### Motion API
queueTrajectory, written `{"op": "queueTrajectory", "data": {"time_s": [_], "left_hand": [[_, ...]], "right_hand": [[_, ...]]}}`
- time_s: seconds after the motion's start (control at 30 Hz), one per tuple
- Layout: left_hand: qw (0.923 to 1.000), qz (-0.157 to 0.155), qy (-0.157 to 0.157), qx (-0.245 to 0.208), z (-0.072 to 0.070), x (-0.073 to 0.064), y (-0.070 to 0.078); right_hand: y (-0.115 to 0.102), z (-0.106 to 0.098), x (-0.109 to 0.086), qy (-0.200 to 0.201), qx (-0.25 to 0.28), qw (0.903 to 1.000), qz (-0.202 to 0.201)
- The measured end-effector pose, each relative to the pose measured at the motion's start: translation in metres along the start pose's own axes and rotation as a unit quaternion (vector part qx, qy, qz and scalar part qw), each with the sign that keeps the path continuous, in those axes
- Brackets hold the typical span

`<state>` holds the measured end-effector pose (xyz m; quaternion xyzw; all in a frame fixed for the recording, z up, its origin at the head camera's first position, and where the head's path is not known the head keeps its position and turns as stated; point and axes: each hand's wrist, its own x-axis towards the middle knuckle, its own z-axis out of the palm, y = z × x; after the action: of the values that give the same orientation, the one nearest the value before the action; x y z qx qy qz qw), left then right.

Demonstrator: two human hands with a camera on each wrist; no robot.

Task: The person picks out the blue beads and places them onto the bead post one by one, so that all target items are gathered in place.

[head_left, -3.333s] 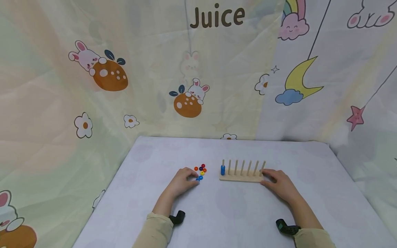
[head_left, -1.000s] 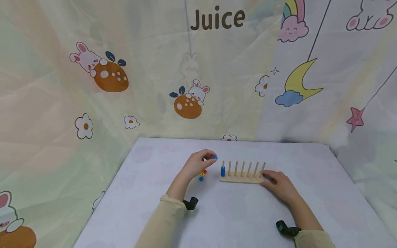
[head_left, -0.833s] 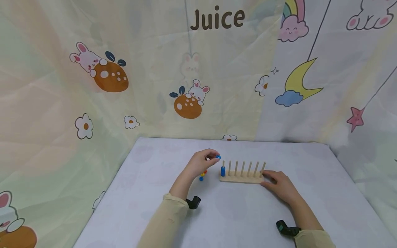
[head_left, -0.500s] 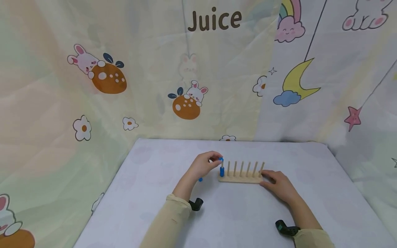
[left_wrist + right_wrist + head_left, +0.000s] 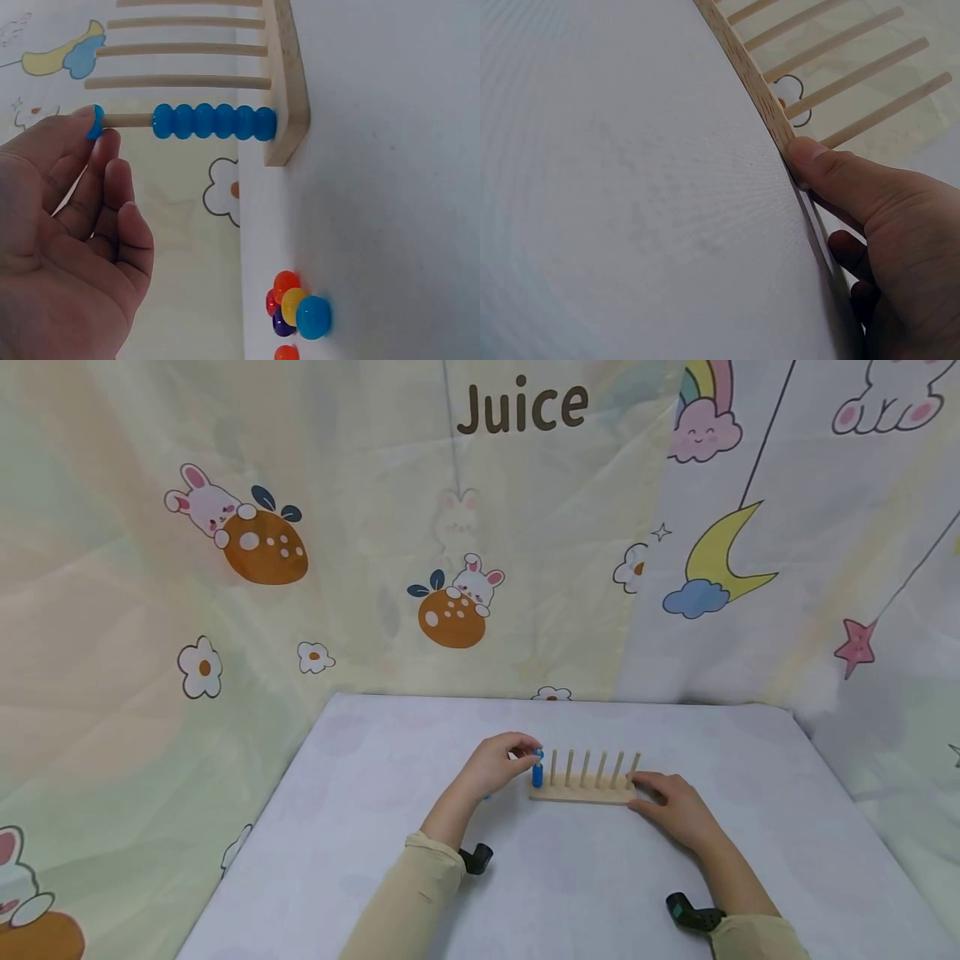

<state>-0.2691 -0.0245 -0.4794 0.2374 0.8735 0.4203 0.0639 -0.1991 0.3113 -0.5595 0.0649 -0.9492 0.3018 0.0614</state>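
My left hand (image 5: 497, 763) pinches a blue bead (image 5: 96, 122) between thumb and index finger, at the tip of the leftmost peg (image 5: 129, 120). Lower on that same peg sits a stack of several blue beads (image 5: 204, 121), reaching down to the base. The wooden peg rack (image 5: 581, 793) stands upright on the table, its other pegs bare. At its right end my right hand (image 5: 672, 806) grips the base, thumb on the near side as the right wrist view shows; its other fingers are partly hidden.
Loose beads lie on the table (image 5: 570, 877) left of the rack: a blue bead (image 5: 313, 317), a yellow bead (image 5: 294, 306), a dark purple bead (image 5: 283, 322) and several red or orange ones. In the head view the left hand mostly hides them. A printed cloth backdrop (image 5: 360, 527) stands behind.
My left hand has gone from the loose beads, up and rightward, carrying a blue bead to the leftmost peg's tip, and has lowered slightly. The right hand has stayed at the rack's end.
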Motion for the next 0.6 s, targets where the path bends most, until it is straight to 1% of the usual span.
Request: {"op": "queueTrajectory", "data": {"time_s": [0.13, 0.33, 0.47, 0.6], "left_hand": [[1.0000, -0.004, 0.000, -0.006, 0.005, 0.001, -0.006], [1.0000, -0.007, -0.002, -0.001, 0.010, 0.002, -0.015], [0.9999, -0.013, -0.002, -0.003, 0.012, 0.000, -0.018], [0.9999, -0.010, 0.000, 0.003, 0.014, -0.001, -0.020]], "right_hand": [[0.000, -0.001, 0.000, -0.002, -0.001, 1.0000, 0.004], [0.001, 0.000, 0.000, -0.003, -0.003, 1.0000, 0.004], [0.002, 0.000, 0.000, -0.003, -0.003, 1.0000, 0.000], [0.001, 0.001, -0.001, -0.002, -0.001, 1.0000, 0.001]]}}
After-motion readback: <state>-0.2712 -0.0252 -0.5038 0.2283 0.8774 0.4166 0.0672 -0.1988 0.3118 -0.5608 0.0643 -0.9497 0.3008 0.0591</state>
